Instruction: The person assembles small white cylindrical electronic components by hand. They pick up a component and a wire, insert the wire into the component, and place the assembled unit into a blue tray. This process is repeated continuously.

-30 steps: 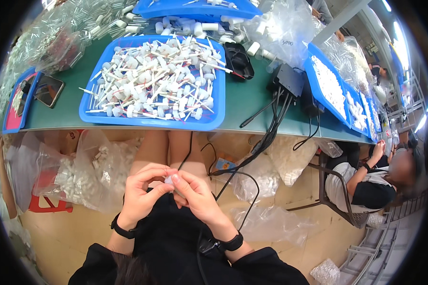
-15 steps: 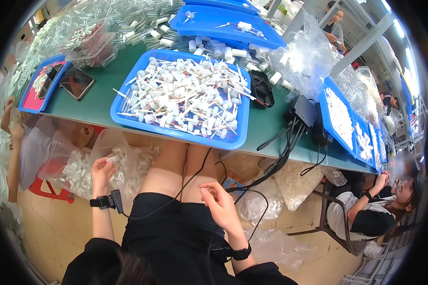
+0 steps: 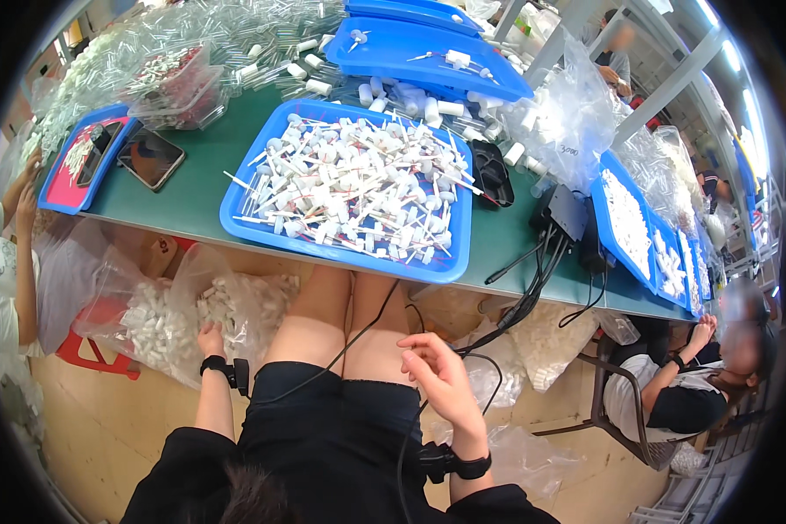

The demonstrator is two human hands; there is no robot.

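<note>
My left hand point(image 3: 210, 340) reaches down to my left into a clear plastic bag point(image 3: 170, 316) full of small white caps; its fingertips are hidden among them. My right hand point(image 3: 437, 375) hovers over my lap with fingers loosely curled and nothing visible in it. In front of my knees, a large blue tray point(image 3: 349, 255) on the green table point(image 3: 196, 205) holds a heap of white pump heads with thin tubes.
A phone point(image 3: 151, 157) and a small blue tray point(image 3: 65, 170) lie at the table's left. Black cables point(image 3: 524, 293) hang off its front edge. More blue trays point(image 3: 624, 223) are to the right. Seated people are at left point(image 3: 4, 262) and right point(image 3: 686, 397). Bags of parts lie underneath.
My hands, together over my lap a second ago, have separated. The left went down into the bag of caps; the right stayed over my lap. My view has tilted toward the table.
</note>
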